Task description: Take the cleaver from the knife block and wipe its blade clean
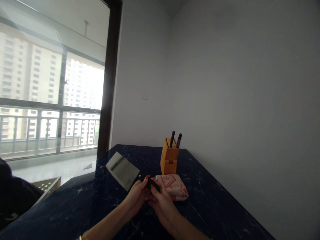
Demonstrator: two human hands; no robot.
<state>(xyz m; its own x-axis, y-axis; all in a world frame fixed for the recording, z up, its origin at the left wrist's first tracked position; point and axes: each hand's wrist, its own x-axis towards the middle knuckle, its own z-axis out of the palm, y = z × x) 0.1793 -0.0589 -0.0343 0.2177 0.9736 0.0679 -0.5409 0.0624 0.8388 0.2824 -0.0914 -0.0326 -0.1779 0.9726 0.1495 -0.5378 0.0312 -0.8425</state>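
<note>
Both of my hands grip the black handle of a cleaver (pixel 123 169), whose broad shiny blade points away to the left above the table. My left hand (pixel 137 192) is closed round the handle close to the blade, thumb on top. My right hand (pixel 161 200) is closed on the handle's rear end. Just behind my right hand lies a folded white cloth with a red pattern (pixel 175 186). Beyond the cloth stands a wooden knife block (pixel 170 158) with two black-handled tools upright in its slots. The undersides of my fingers are hidden.
The dark blue marbled table (pixel 212 206) runs to the grey wall (pixel 237 100) at the right and back. At the left, a chair (pixel 48 186) and a dark item (pixel 15 193) stand by the table's edge. A glass door (pixel 50 83) shows a balcony railing and tall buildings.
</note>
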